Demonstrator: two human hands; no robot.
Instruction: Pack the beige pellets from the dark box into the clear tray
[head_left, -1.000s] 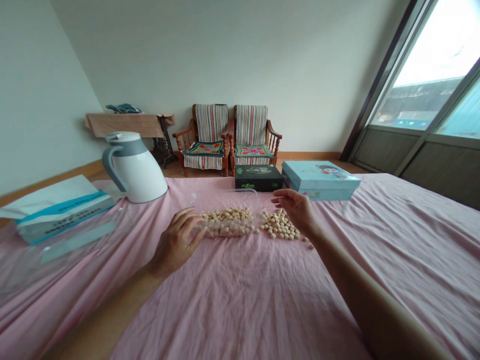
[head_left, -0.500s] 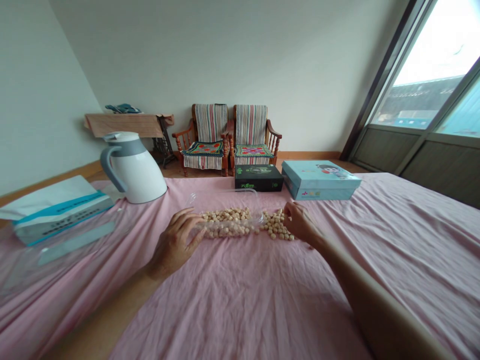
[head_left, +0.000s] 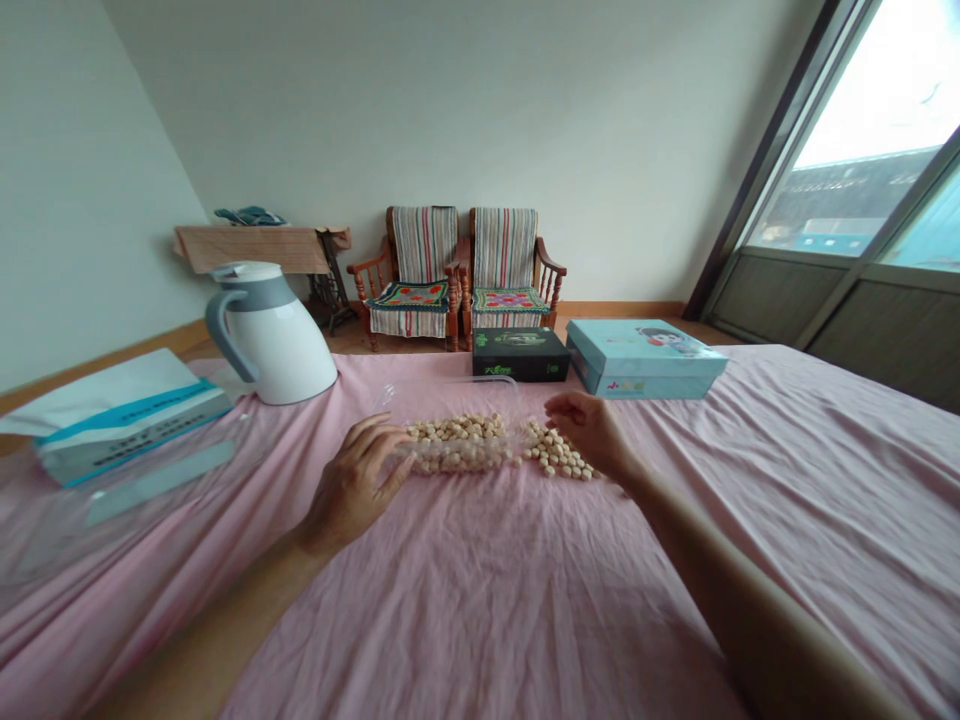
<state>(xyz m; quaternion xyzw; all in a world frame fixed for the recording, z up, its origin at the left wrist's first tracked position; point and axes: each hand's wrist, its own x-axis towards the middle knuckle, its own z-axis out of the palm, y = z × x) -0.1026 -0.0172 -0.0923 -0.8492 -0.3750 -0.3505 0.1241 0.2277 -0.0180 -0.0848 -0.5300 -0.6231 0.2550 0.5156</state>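
Note:
A clear plastic box (head_left: 457, 449) lies on the pink cloth, with many small round beige pieces (head_left: 461, 428), possibly nuts, inside. Its clear lid seems to stand up at the back. My left hand (head_left: 356, 475) grips the box's left end, thumb at the near side and fingers over the far side. To the right of the box is a loose pile of the same beige pieces (head_left: 559, 455). Above that pile's far side hovers my right hand (head_left: 592, 432), fingers curled together; what they hold is hidden.
A white and grey jug (head_left: 281, 340) and a tissue pack (head_left: 131, 415) stand on the left, near a flat clear plastic wrapper (head_left: 161, 482). At the back are a black box (head_left: 519, 355) and a light blue box (head_left: 645, 360). Two wooden chairs stand beyond the cloth.
My right hand has moved a little left and up from the pile toward the box. My left hand keeps its place at the box's left end.

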